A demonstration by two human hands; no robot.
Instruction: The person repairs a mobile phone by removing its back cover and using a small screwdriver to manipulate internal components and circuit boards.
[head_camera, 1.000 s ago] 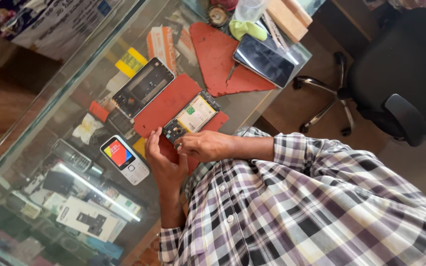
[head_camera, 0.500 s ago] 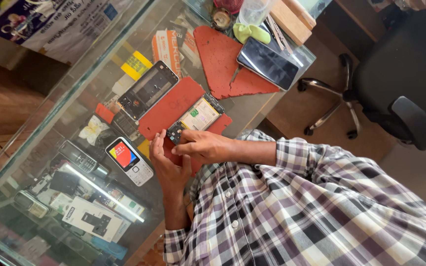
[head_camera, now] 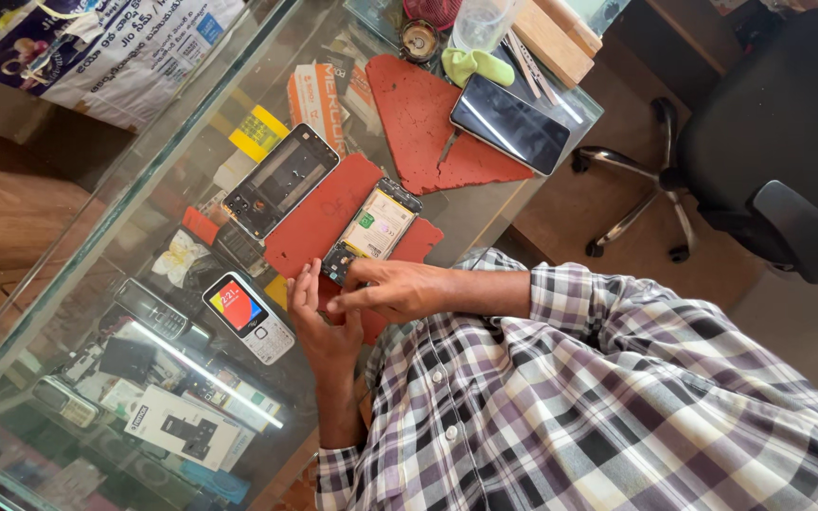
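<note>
An opened phone [head_camera: 378,223] with its back off lies on a red mat [head_camera: 319,218] on the glass counter. My right hand [head_camera: 400,289] reaches in from the right, its fingertips pinching the phone's dark lower end. My left hand [head_camera: 319,317] comes up from below with straight, spread fingers against that same end and holds nothing. A checked sleeve covers my right forearm.
A black phone frame [head_camera: 276,180] lies left of the mat, and a small keypad phone [head_camera: 248,317] with a lit screen lies near my left hand. A dark smartphone [head_camera: 510,123] rests on a second red mat [head_camera: 418,123]. Boxes sit under the glass; an office chair [head_camera: 769,161] stands at right.
My hands have slid a little off the opened phone toward me, so more of its body shows. The phone still lies on the red mat.
</note>
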